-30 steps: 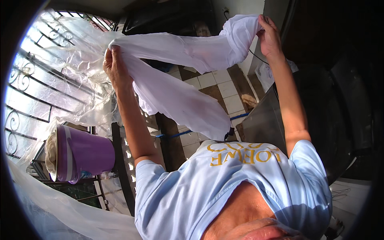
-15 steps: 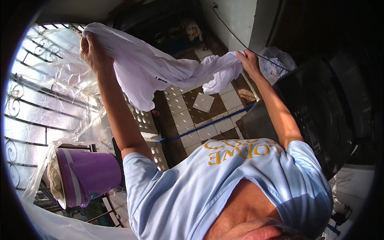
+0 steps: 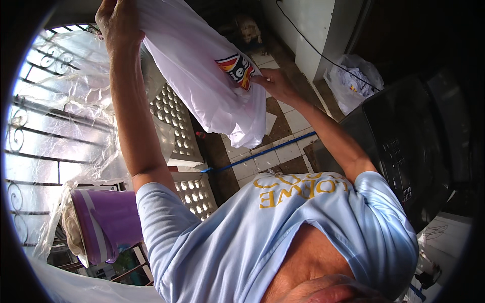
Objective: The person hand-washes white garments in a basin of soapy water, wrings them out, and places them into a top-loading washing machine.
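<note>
A white shirt point(image 3: 192, 65) with a black, red and yellow print hangs stretched between my two raised hands. At the upper left, my left hand point(image 3: 118, 22) is closed on the shirt's top end, with part of the hand cut off by the dark rim of the view. Lower and to the right, my right hand point(image 3: 273, 83) pinches the cloth by its right edge, just beside the print. The shirt's lower end droops in a bunched fold over the tiled floor.
A purple bucket point(image 3: 118, 217) stands at left near a barred window covered with clear plastic sheeting point(image 3: 86, 111). At right is a black, washing-machine-like appliance point(image 3: 399, 146). Behind it sits a clear plastic bag point(image 3: 356, 86) holding white cloth. A blue pipe point(image 3: 257, 153) crosses the floor.
My left hand has risen, while my right hand has come down and inward. The shirt now hangs more steeply, with its large colourful print turned into sight.
</note>
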Demonstrator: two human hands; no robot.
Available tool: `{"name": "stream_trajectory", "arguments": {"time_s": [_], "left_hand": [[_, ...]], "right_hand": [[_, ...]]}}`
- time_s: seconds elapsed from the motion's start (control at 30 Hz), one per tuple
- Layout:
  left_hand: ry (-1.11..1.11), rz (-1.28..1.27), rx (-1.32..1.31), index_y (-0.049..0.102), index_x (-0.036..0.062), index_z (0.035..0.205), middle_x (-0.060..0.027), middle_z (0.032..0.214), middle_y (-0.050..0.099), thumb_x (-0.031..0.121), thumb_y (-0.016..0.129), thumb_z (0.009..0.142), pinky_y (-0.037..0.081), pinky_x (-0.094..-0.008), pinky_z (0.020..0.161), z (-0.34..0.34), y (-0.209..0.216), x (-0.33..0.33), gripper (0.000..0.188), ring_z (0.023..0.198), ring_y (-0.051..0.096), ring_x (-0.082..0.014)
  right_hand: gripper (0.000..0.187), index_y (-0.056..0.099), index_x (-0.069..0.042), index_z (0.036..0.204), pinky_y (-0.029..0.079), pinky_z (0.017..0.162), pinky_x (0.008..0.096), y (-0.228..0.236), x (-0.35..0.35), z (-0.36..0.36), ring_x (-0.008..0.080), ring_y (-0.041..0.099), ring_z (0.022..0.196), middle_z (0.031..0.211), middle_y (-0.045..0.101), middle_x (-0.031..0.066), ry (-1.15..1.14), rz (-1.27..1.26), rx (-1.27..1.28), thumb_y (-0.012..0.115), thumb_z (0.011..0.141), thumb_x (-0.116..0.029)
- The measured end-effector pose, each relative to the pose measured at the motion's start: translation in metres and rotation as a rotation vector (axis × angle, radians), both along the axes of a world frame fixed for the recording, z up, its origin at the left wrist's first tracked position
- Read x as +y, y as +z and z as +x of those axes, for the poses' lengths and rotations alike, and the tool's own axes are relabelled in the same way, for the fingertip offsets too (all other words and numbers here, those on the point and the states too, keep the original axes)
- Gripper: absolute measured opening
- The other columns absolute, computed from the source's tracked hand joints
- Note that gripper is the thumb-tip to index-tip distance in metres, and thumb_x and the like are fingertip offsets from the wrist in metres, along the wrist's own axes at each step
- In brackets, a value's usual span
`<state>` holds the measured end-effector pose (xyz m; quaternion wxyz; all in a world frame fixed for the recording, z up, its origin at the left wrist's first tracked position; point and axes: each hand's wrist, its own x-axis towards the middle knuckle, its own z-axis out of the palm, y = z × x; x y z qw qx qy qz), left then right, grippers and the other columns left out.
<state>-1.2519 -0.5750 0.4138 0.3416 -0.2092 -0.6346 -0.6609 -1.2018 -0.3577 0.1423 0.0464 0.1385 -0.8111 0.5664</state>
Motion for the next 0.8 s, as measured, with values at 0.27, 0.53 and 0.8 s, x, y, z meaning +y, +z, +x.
{"name": "stream_trajectory", "arguments": {"time_s": [0.27, 0.53, 0.8], "left_hand": [[-0.053, -0.109, -0.071, 0.066, 0.0014, 0.091, -0.0009, 0.076, 0.062, 0.025, 0.06, 0.091, 0.042, -0.0208, 0.055, -0.02, -0.039, -0.052, 0.024, 0.062, 0.052, -0.007], [0.031, 0.043, -0.167, 0.064, 0.0029, 0.083, 0.0005, 0.072, 0.06, 0.024, 0.061, 0.09, 0.04, -0.0209, 0.053, -0.028, -0.086, -0.058, 0.022, 0.06, 0.051, -0.006], [0.069, -0.002, -0.209, 0.066, 0.0021, 0.097, -0.0061, 0.086, 0.065, 0.028, 0.063, 0.087, 0.049, -0.0279, 0.063, -0.065, -0.104, -0.031, 0.028, 0.075, 0.059, -0.0147]], "right_hand": [[0.024, 0.062, -0.001, 0.077, 0.043, 0.06, 0.0382, -0.032, -0.003, -0.017, 0.0299, 0.056, 0.062, 0.064, 0.057, 0.0168, -0.119, 0.312, 0.285, 0.059, 0.087, -0.023], [0.03, 0.052, 0.003, 0.072, 0.035, 0.049, 0.0306, 0.057, 0.014, -0.002, 0.013, 0.037, 0.052, 0.055, 0.041, 0.0105, -0.356, -0.111, 0.503, 0.06, 0.089, -0.021], [0.022, 0.065, -0.002, 0.097, 0.046, 0.064, 0.0346, 0.063, 0.076, -0.019, 0.021, 0.059, 0.067, 0.074, 0.064, 0.012, -0.039, 0.48, 0.153, 0.061, 0.086, -0.021]]}}
